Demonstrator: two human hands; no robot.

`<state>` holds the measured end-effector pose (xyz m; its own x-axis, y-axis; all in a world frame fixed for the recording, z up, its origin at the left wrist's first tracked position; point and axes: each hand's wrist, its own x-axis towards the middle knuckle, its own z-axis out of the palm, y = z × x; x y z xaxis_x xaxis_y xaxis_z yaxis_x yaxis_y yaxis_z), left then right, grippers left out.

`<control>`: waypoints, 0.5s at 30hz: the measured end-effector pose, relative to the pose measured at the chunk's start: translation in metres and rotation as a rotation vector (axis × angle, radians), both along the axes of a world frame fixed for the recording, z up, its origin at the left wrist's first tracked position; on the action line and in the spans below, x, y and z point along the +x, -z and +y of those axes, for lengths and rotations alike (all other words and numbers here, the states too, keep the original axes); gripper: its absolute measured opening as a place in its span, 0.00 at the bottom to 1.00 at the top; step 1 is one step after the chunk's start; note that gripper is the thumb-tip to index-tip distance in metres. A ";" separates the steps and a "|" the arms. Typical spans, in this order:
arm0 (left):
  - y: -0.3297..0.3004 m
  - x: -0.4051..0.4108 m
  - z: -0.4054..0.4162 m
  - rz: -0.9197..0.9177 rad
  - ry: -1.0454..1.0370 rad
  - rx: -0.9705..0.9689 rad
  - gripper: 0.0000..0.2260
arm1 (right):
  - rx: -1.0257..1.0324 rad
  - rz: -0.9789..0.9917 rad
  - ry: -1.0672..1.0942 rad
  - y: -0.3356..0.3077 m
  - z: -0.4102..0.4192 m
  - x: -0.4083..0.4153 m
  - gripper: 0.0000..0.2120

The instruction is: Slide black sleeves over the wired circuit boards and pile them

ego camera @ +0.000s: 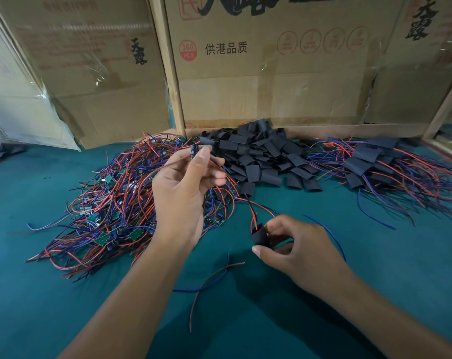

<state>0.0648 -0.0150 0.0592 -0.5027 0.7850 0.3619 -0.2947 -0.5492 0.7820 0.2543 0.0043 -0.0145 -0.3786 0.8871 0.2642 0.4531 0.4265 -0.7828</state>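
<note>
Since the red wires (253,216) are only just poking into the mouth of the black sleeve (260,235), this is the bit where it can go sideways. Right hand (295,246) has a pinching grip on the sleeve, low over the green bench (375,281); left hand (186,187) is up higher, fingers curled round the circuit board (193,151) with its leads trailing down to the sleeve. Main risk imo: the blue wire (331,237) curves off outside the sleeve, so if it's the same board's lead it gets left out. Squeezing the sleeve flat would also close the mouth and snag the board's corners. Those leads also pass close to the unsleeved tangle (103,203), so pulling could drag neighbours along. Loose sleeves (258,154) sit behind, finished pile (375,161) far right
</note>
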 end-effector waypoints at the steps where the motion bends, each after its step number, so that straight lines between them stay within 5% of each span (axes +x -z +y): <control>1: 0.001 0.000 0.000 0.008 0.002 -0.005 0.06 | -0.007 0.005 0.007 -0.001 0.000 0.000 0.12; 15: 0.013 0.009 0.002 0.078 0.154 -0.096 0.22 | 0.108 -0.023 0.008 -0.013 -0.003 0.003 0.12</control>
<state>0.0737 -0.0131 0.0463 -0.3473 0.8832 0.3153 -0.3059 -0.4245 0.8522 0.2573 0.0014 -0.0019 -0.3787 0.8570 0.3496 0.4742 0.5040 -0.7219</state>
